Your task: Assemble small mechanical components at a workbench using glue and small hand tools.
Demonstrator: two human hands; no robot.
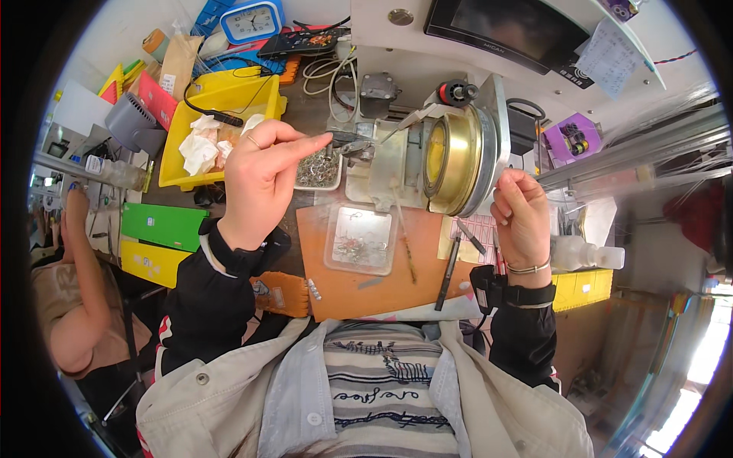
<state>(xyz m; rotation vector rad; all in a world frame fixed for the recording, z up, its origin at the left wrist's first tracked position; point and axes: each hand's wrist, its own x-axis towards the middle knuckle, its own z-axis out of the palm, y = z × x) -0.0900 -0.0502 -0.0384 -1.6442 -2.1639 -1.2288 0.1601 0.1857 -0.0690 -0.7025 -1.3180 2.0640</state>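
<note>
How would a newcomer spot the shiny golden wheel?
Find the wide black screen. Below it, left of the right hand, stands a round golden metal wheel. Its larger size and golden colour set it apart from the black-and-red spool above.

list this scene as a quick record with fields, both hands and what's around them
left hand: at a small dark metal part, grip unclear
right hand: near a round gold-coloured metal wheel, grip unclear
front: clear square plastic tray of small pieces on an orange-brown board
left side: yellow plastic bin with crumpled white paper
back left: blue-framed white clock
</note>
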